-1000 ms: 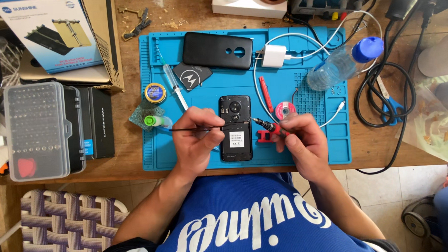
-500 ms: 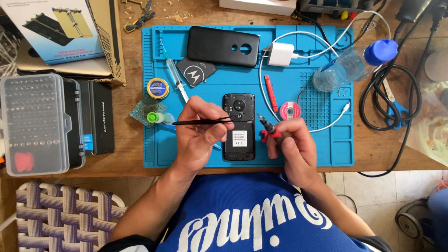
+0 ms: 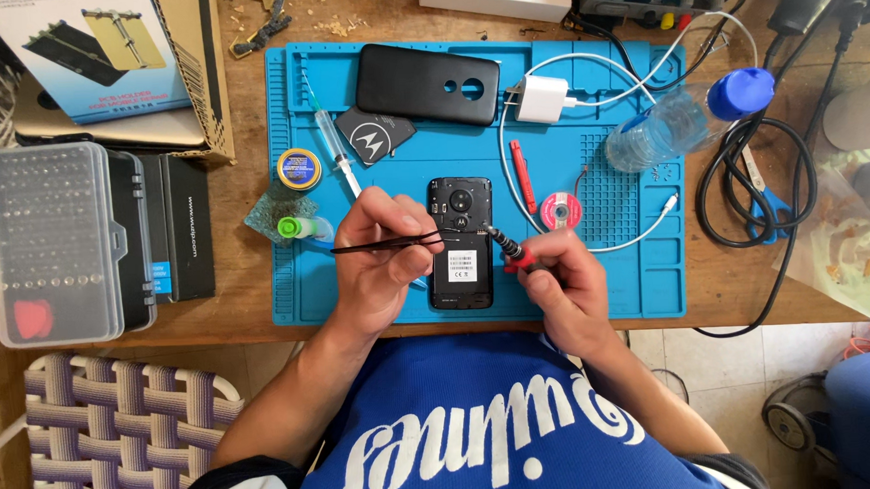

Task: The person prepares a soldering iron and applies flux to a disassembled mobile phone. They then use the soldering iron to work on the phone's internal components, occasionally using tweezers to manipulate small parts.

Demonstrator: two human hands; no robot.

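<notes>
My left hand (image 3: 383,261) pinches black tweezers (image 3: 387,243), their tips reaching onto the opened phone (image 3: 461,244) that lies back-side up on the blue mat (image 3: 629,267). My right hand (image 3: 562,288) grips a red-handled screwdriver (image 3: 510,250), its tip touching the phone near its middle. The black back cover (image 3: 427,84) lies further up the mat, beside a white charger (image 3: 543,99). A clear bit case (image 3: 54,243) sits on the wooden table (image 3: 232,232) to my left.

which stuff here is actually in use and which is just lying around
In use: left hand holding black tweezers; right hand holding a red-handled screwdriver; opened phone on the blue mat.

Lying about: back cover, white charger, plastic bottle, solder wick spool, bit case, syringe.
</notes>
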